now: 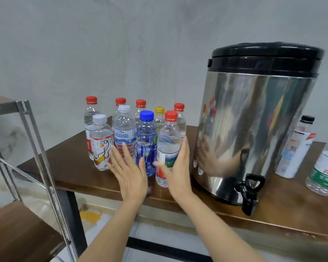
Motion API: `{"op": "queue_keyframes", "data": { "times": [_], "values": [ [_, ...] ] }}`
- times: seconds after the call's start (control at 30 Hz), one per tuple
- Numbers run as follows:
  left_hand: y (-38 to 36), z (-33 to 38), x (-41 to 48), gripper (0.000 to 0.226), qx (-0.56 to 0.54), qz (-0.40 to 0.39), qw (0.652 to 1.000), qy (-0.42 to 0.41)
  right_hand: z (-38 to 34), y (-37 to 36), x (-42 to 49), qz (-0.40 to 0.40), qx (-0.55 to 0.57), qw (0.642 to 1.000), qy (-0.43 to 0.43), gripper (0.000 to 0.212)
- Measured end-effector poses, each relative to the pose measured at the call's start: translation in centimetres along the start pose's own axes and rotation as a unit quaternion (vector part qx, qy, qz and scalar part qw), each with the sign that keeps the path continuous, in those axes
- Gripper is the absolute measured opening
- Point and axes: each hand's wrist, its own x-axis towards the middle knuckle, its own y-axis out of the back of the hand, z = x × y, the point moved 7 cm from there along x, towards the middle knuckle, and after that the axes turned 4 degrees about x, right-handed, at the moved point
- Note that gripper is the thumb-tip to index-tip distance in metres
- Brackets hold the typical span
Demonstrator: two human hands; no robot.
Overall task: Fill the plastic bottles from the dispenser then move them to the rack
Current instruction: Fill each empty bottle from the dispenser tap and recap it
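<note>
Several capped plastic bottles stand clustered on the brown table [273,208]. At the front are a white-capped bottle with a fruit label [100,142], a blue bottle [146,142] and a red-capped clear bottle [169,146]. My left hand [129,173] is spread flat in front of the blue bottle, fingers straight. My right hand [175,171] reaches with straight fingers beside the red-capped bottle, thumb near its label. The steel dispenser [254,120] with a black lid stands to the right, its black tap [249,193] over the table's front edge.
A metal rack [36,148] with wooden shelves stands at the left, lower than the table. Right of the dispenser stand a black-capped bottle with a white label [297,148] and a green-labelled bottle [326,171]. A grey wall rises behind.
</note>
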Motion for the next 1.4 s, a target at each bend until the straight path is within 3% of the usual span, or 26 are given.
{"op": "queue_keyframes", "data": {
  "times": [0.2, 0.3, 0.43, 0.57, 1.4],
  "values": [
    [0.4, -0.7, 0.2, 0.073, -0.064, 0.028, 0.997, 0.032, 3.9, -1.4, 0.6, 0.008, -0.066, 0.993, -0.099, 0.149],
    [1.2, -2.3, 0.8, 0.093, -0.099, 0.044, 0.991, 0.076, 4.7, -1.6, 1.5, 0.015, -0.048, 0.99, -0.132, 0.154],
    [1.3, -5.7, 3.1, 0.136, -0.115, -0.034, 0.979, 0.166, 5.6, -1.7, 2.0, 0.021, -0.033, 0.989, -0.142, 0.156],
    [0.2, -6.5, 4.5, 0.153, -0.078, -0.131, 0.975, 0.162, 5.9, -2.0, 2.5, 0.026, -0.046, 0.988, -0.142, 0.156],
    [-1.4, -6.7, 6.4, 0.153, -0.009, -0.137, 0.981, 0.136, 6.3, -3.6, 5.0, 0.04, -0.149, 0.978, -0.139, 0.146]
  ]
}}
